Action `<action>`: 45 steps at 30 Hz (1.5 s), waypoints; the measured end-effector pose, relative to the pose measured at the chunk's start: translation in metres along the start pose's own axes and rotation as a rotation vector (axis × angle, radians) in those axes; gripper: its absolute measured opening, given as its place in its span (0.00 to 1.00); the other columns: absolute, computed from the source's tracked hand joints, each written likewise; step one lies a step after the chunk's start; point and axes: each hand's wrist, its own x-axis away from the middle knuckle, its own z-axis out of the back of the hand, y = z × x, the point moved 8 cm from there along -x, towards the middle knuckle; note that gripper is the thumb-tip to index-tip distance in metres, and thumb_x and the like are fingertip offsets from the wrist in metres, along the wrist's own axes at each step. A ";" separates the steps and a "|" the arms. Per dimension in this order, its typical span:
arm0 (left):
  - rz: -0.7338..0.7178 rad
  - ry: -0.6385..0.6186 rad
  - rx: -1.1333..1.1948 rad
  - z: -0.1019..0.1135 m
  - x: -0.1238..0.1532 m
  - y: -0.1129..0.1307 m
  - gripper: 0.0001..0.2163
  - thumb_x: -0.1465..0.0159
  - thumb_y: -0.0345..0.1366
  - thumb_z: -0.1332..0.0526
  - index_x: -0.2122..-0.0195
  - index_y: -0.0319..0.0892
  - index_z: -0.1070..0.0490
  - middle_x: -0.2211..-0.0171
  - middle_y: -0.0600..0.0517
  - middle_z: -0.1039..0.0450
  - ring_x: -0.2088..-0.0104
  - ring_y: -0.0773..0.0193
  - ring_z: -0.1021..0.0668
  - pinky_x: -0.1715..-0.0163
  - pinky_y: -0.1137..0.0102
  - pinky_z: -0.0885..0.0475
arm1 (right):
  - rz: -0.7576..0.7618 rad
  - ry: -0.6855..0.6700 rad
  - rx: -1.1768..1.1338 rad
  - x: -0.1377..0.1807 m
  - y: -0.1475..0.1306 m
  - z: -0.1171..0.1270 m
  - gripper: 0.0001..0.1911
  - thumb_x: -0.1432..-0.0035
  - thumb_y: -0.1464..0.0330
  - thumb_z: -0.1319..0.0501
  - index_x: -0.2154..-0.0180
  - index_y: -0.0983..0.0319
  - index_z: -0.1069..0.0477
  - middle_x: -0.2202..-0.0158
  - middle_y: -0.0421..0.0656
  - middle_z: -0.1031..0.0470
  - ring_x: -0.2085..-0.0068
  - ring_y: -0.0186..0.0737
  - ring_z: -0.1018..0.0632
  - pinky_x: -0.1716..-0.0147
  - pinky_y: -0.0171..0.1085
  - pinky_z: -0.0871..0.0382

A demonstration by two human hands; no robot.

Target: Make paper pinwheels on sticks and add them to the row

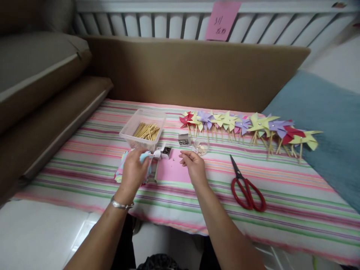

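Observation:
My left hand (132,167) is closed on a light blue paper piece (146,155), pinched between thumb and fingers above a stack of coloured paper (119,172). My right hand (194,165) is over the right side of a pink sheet (173,170), its fingertips drawn together; whatever they hold, if anything, is too small to make out. A tiny shiny piece (173,160) lies on the pink sheet. Between my hands stands a small open box of dark pins (166,152). Just beyond my right hand is a clear round dish (201,147) with small pale pieces.
A clear plastic tub (128,131) holds many thin wooden sticks (146,131). Behind the dish stands another small pin box (184,140). Red-handled scissors (247,189) lie at right. Several paper pinwheels (229,120) line the back right, before a cardboard panel (182,73).

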 end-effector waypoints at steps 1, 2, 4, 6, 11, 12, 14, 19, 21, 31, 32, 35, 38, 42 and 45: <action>0.053 -0.003 -0.077 0.004 0.005 -0.015 0.12 0.42 0.34 0.42 0.58 0.38 0.28 0.60 0.44 0.24 0.58 0.53 0.25 0.55 0.58 0.32 | 0.001 -0.008 0.002 0.001 0.000 0.001 0.12 0.53 0.65 0.39 0.65 0.63 0.26 0.72 0.42 0.24 0.75 0.33 0.27 0.76 0.32 0.34; 0.089 -0.014 -0.134 0.006 0.012 -0.027 0.13 0.42 0.35 0.42 0.57 0.37 0.28 0.60 0.42 0.25 0.57 0.51 0.25 0.54 0.57 0.32 | 0.002 -0.017 0.003 0.001 -0.001 0.001 0.12 0.53 0.65 0.39 0.66 0.63 0.26 0.72 0.42 0.24 0.76 0.33 0.27 0.76 0.32 0.34; 0.071 -0.055 -0.196 0.006 0.025 -0.036 0.14 0.42 0.36 0.43 0.56 0.36 0.29 0.60 0.41 0.25 0.57 0.50 0.26 0.53 0.58 0.33 | 0.004 -0.031 -0.002 0.003 -0.002 0.002 0.11 0.54 0.66 0.39 0.67 0.63 0.26 0.74 0.41 0.25 0.76 0.33 0.28 0.77 0.32 0.35; 0.044 -0.086 -0.240 0.003 0.037 -0.034 0.16 0.42 0.38 0.43 0.55 0.36 0.30 0.58 0.41 0.26 0.55 0.49 0.26 0.52 0.58 0.34 | 0.006 -0.048 -0.009 0.005 -0.003 0.001 0.11 0.54 0.65 0.39 0.68 0.63 0.26 0.75 0.40 0.26 0.76 0.33 0.28 0.77 0.32 0.35; 0.032 -0.101 -0.323 -0.007 0.045 -0.022 0.22 0.42 0.44 0.41 0.51 0.35 0.32 0.55 0.39 0.27 0.52 0.48 0.27 0.51 0.57 0.35 | 0.018 -0.091 -0.012 0.012 -0.004 -0.003 0.10 0.54 0.66 0.41 0.68 0.63 0.27 0.73 0.41 0.25 0.77 0.32 0.28 0.77 0.32 0.36; 0.036 -0.099 -0.337 -0.009 0.044 -0.022 0.22 0.42 0.44 0.41 0.51 0.35 0.32 0.55 0.39 0.27 0.52 0.48 0.27 0.51 0.57 0.35 | 0.021 -0.099 -0.009 0.014 -0.004 -0.004 0.10 0.55 0.66 0.41 0.69 0.63 0.27 0.74 0.40 0.25 0.77 0.33 0.28 0.77 0.32 0.36; 0.040 -0.089 -0.357 -0.011 0.044 -0.023 0.21 0.42 0.43 0.41 0.52 0.34 0.32 0.55 0.38 0.27 0.52 0.48 0.27 0.51 0.58 0.35 | 0.029 -0.114 -0.001 0.016 -0.004 -0.006 0.08 0.55 0.67 0.40 0.70 0.63 0.27 0.76 0.40 0.26 0.77 0.33 0.28 0.78 0.32 0.36; 0.021 -0.067 -0.390 -0.012 0.047 -0.025 0.21 0.43 0.41 0.42 0.51 0.34 0.33 0.55 0.39 0.27 0.53 0.49 0.27 0.51 0.59 0.35 | 0.055 -0.133 0.006 0.019 -0.006 -0.006 0.07 0.54 0.67 0.40 0.71 0.61 0.26 0.76 0.39 0.26 0.77 0.33 0.28 0.78 0.32 0.36; 0.017 -0.070 -0.413 -0.015 0.048 -0.026 0.21 0.43 0.40 0.42 0.51 0.34 0.33 0.56 0.39 0.27 0.53 0.49 0.27 0.51 0.59 0.35 | 0.061 -0.136 0.006 0.019 -0.006 -0.005 0.07 0.53 0.67 0.41 0.71 0.61 0.26 0.76 0.39 0.26 0.77 0.33 0.28 0.78 0.32 0.35; 0.141 -0.123 -0.380 -0.013 0.041 -0.026 0.18 0.41 0.39 0.46 0.54 0.36 0.30 0.60 0.38 0.25 0.57 0.49 0.25 0.56 0.59 0.34 | 0.124 -0.137 0.013 0.021 -0.008 -0.002 0.07 0.52 0.69 0.42 0.72 0.59 0.25 0.75 0.38 0.25 0.76 0.34 0.26 0.74 0.34 0.32; 0.162 -0.125 -0.363 -0.011 0.040 -0.026 0.17 0.40 0.39 0.47 0.54 0.36 0.29 0.61 0.38 0.24 0.58 0.50 0.24 0.57 0.60 0.34 | 0.126 -0.139 0.013 0.020 -0.008 -0.003 0.07 0.51 0.69 0.42 0.71 0.59 0.25 0.75 0.38 0.25 0.76 0.35 0.26 0.74 0.34 0.32; 0.200 -0.122 -0.321 -0.003 0.036 -0.029 0.15 0.39 0.39 0.49 0.59 0.38 0.27 0.63 0.40 0.23 0.63 0.53 0.24 0.64 0.64 0.34 | 0.124 -0.143 0.016 0.020 -0.006 -0.004 0.07 0.51 0.70 0.42 0.71 0.59 0.25 0.75 0.38 0.25 0.76 0.35 0.26 0.74 0.34 0.33; 0.242 -0.121 -0.241 0.004 0.033 -0.035 0.14 0.39 0.40 0.50 0.71 0.41 0.27 0.73 0.45 0.25 0.71 0.58 0.26 0.70 0.68 0.36 | 0.120 -0.151 0.025 0.020 -0.006 -0.006 0.07 0.52 0.70 0.42 0.71 0.59 0.25 0.76 0.37 0.25 0.77 0.36 0.25 0.74 0.34 0.33; 0.301 -0.087 -0.077 0.010 0.029 -0.046 0.18 0.41 0.46 0.49 0.78 0.41 0.30 0.82 0.51 0.30 0.77 0.62 0.29 0.76 0.70 0.37 | 0.124 -0.164 0.034 0.021 -0.008 -0.006 0.07 0.52 0.71 0.42 0.71 0.59 0.25 0.77 0.37 0.25 0.77 0.36 0.25 0.74 0.34 0.33; 0.332 -0.018 0.044 0.022 0.026 -0.052 0.19 0.41 0.48 0.50 0.75 0.38 0.28 0.79 0.51 0.29 0.76 0.62 0.29 0.76 0.71 0.36 | 0.128 -0.165 0.028 0.021 -0.008 -0.005 0.07 0.51 0.70 0.42 0.72 0.58 0.25 0.76 0.37 0.25 0.77 0.36 0.25 0.74 0.34 0.33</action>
